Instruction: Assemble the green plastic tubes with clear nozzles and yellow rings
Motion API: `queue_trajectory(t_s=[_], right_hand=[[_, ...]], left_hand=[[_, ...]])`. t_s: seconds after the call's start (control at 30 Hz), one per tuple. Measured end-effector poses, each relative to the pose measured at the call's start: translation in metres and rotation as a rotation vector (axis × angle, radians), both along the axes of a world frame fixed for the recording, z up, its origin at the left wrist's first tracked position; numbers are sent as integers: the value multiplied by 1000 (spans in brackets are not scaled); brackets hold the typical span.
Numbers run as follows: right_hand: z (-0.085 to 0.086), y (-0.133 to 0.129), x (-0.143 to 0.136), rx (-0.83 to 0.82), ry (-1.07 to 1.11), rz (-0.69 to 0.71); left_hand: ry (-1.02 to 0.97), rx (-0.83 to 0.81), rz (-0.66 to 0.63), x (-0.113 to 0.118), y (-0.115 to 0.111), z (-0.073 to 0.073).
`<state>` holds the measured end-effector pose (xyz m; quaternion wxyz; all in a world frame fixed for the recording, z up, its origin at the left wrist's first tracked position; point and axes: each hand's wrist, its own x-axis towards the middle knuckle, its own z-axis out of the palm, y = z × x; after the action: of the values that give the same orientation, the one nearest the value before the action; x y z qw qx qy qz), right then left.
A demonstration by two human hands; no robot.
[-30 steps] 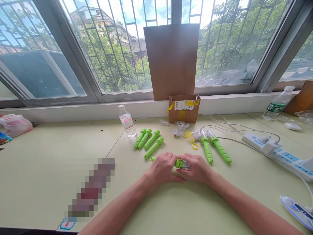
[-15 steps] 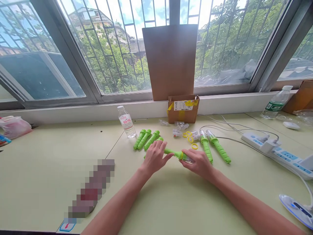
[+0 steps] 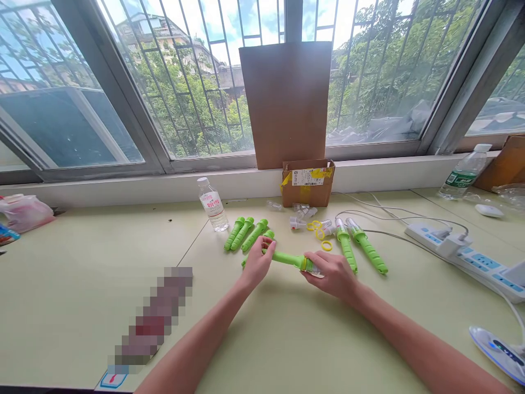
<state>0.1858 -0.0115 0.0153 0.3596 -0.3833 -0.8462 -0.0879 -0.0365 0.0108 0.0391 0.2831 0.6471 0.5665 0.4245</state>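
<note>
A green tube [image 3: 288, 259] with a yellow ring and a clear ribbed end spans the space between my hands. My right hand [image 3: 331, 272] is closed around its clear end. At the tube's left end, my left hand [image 3: 260, 264] pinches it between thumb and fingers. Green handles [image 3: 254, 235] lie side by side just beyond my left hand, one of them partly hidden by it. Two green handles with clear tops [image 3: 366, 247] rest beyond my right hand. Yellow rings [image 3: 326, 245] and clear plastic caps [image 3: 297, 222] lie between the two groups.
A small cardboard box [image 3: 307, 191] stands at the windowsill. Water bottles stand at the left [image 3: 213, 205] and far right [image 3: 462, 174]. A power strip [image 3: 476, 261] with cables lies at the right, near a white oval device [image 3: 498, 350]. A pixelated patch covers something at the left.
My left hand has turned and its fingers have closed in a pinch at the tube's left end, showing more of the tube. My right hand has barely moved.
</note>
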Motion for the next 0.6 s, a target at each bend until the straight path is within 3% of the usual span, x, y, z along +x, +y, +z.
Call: queue_trajectory(t_s=[0.13, 0.33, 0.6], right_hand=[[-1, -1, 2, -83, 7, 3], [0, 0, 3, -232, 61, 13], [2, 2, 7, -364, 141, 46]], left_hand=[[-105, -106, -82, -1, -1, 2], [-286, -136, -161, 0, -3, 3], [-294, -145, -272, -5, -2, 3]])
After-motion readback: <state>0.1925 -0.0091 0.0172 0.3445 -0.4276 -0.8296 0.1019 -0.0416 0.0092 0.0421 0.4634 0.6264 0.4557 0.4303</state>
